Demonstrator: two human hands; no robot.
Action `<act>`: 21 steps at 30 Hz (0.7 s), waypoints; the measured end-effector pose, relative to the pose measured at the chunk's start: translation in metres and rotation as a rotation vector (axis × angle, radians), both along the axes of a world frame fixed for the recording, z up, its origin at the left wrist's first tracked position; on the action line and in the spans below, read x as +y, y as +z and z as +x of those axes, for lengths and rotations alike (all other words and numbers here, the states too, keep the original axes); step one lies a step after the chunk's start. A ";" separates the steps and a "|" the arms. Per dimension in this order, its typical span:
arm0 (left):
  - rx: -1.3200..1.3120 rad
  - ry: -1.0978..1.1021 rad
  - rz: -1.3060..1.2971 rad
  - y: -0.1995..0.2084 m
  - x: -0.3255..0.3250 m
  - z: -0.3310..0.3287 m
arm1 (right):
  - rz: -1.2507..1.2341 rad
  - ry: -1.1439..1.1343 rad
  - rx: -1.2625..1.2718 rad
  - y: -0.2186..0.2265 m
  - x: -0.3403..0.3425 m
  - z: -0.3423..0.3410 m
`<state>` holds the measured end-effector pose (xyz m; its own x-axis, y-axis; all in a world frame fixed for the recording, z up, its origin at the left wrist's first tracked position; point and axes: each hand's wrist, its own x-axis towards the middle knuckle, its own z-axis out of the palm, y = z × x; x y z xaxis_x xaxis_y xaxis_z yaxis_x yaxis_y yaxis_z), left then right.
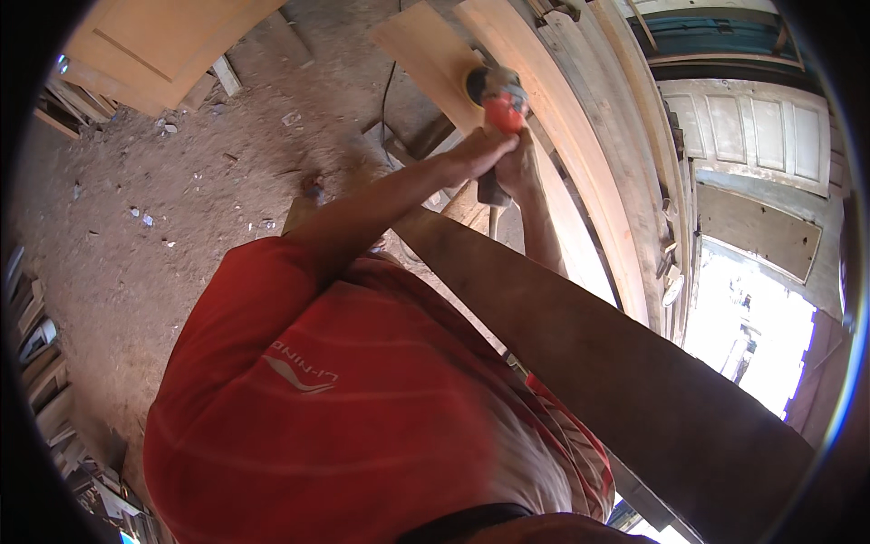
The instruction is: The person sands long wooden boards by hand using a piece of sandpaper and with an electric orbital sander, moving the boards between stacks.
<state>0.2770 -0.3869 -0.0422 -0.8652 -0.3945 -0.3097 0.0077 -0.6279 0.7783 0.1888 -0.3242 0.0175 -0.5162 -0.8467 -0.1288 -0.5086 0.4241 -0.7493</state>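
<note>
Both hands are closed around a red and grey angle grinder (pixel 506 111) fitted with a yellow-rimmed disc (pixel 474 87). My left hand (pixel 483 152) wraps the body from the left, and my right hand (pixel 517 168) grips it on the right. A dark block, perhaps the battery, sticks out below the hands. The disc stands at the right edge of a light brown wooden board (pixel 426 54); motion blur hides whether it touches the wood. My fingers are partly hidden behind the tool and each other.
Long pale planks (pixel 553 100) lie side by side to the right. A wide dark board (pixel 580 335) runs diagonally past my right side. A dark cable (pixel 385 100) trails on the dirt floor (pixel 181 199). Wooden panels (pixel 163 45) stand at upper left, white panelled doors (pixel 752 131) at right.
</note>
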 end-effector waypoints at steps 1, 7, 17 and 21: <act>0.025 0.014 0.028 0.020 -0.009 0.016 | 0.058 0.059 0.147 -0.006 -0.005 -0.004; 0.082 0.132 0.123 0.030 -0.011 0.034 | -0.001 0.093 0.088 -0.015 -0.011 0.006; -0.017 -0.327 0.118 0.025 0.052 0.007 | 0.064 0.025 0.116 -0.004 0.087 -0.014; 0.145 -0.171 0.155 0.027 0.008 0.030 | 0.126 0.003 0.085 0.010 0.022 0.009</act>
